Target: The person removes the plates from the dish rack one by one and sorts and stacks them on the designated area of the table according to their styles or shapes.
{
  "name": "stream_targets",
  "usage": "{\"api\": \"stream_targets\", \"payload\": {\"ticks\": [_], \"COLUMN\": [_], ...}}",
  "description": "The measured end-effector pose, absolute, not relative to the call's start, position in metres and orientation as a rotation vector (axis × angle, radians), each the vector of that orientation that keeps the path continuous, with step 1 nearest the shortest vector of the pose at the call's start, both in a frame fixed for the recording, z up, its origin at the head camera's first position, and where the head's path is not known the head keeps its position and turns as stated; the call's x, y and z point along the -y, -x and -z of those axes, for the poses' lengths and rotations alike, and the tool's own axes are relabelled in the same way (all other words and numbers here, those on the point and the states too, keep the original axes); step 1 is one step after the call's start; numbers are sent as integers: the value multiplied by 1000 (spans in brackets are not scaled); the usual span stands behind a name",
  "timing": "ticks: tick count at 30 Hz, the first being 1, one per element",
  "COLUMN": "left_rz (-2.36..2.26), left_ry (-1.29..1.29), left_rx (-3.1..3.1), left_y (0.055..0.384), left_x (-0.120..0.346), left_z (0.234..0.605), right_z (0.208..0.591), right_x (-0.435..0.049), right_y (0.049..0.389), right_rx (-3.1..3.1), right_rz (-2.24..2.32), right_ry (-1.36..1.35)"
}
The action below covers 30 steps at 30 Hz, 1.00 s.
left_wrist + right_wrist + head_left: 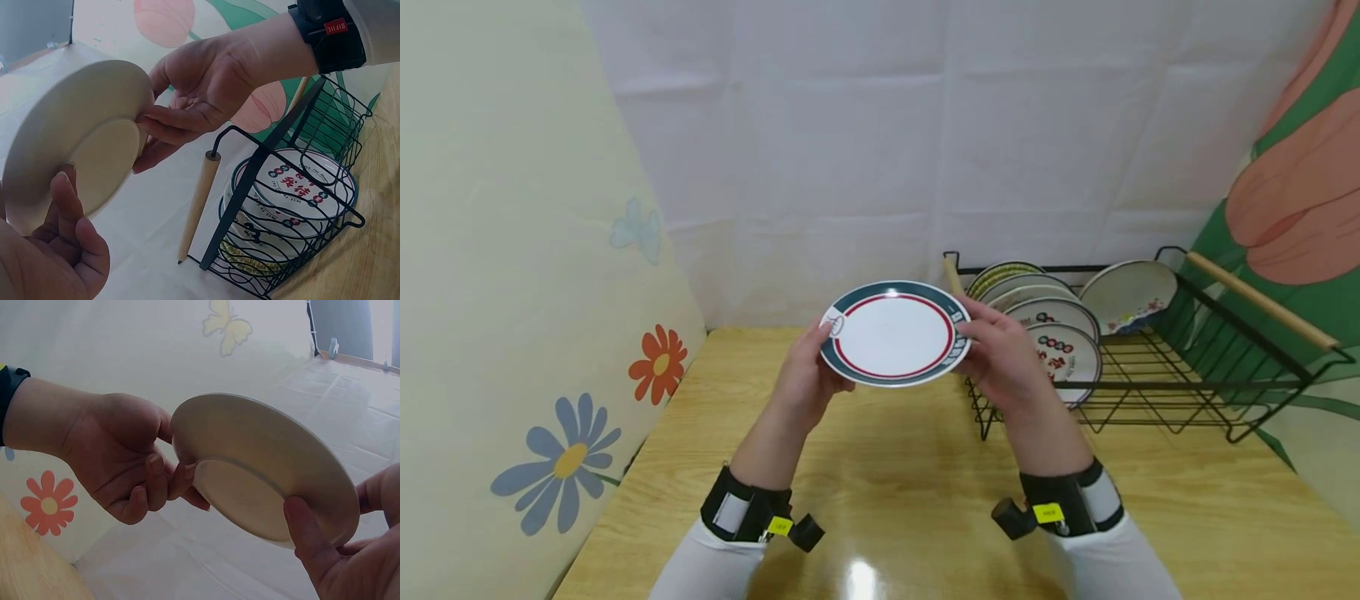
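A white plate (895, 333) with a dark green-blue rim band and a red ring is held up above the table, its face tilted toward the head camera. My left hand (808, 375) grips its left edge, thumb on the rim and fingers beneath. On the opposite edge my right hand (1002, 354) pinches the rim the same way, over the printed letters. Both wrist views show the plain underside (103, 153) of the plate, with fingertips of both hands against it.
On the right of the wooden table (880, 500) stands a black wire dish rack (1157, 387) with wooden handles. Several plates (1063, 358) lean in its left end, and a bowl (1127, 296) leans at its back. A white cloth (820, 150) hangs behind.
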<state>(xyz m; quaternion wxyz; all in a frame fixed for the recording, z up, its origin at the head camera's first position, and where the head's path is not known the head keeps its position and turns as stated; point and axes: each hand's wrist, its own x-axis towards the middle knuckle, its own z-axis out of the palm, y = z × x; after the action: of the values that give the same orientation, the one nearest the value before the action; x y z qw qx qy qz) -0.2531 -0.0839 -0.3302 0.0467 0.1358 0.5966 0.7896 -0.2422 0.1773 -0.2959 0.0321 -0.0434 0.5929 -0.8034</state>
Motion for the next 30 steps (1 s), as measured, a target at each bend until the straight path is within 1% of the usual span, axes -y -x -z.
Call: {"api": "stream_targets", "payload": {"ticks": [9, 19, 30], "left_rz": [-2432, -2422, -2408], "left_ry": [-335, -380, -469], "left_rx": [-1851, -1822, -1821], "left_y": [254, 256, 258], "left_x": [88, 91, 94], "left_z": [331, 330, 327], "right_z": [303, 307, 312], "right_x": [-169, -166, -160], "right_y": [241, 239, 244], "right_rx": [-1841, -1796, -1649], "right_rz": [2465, 2505, 2542], "right_ry": [176, 196, 262]}}
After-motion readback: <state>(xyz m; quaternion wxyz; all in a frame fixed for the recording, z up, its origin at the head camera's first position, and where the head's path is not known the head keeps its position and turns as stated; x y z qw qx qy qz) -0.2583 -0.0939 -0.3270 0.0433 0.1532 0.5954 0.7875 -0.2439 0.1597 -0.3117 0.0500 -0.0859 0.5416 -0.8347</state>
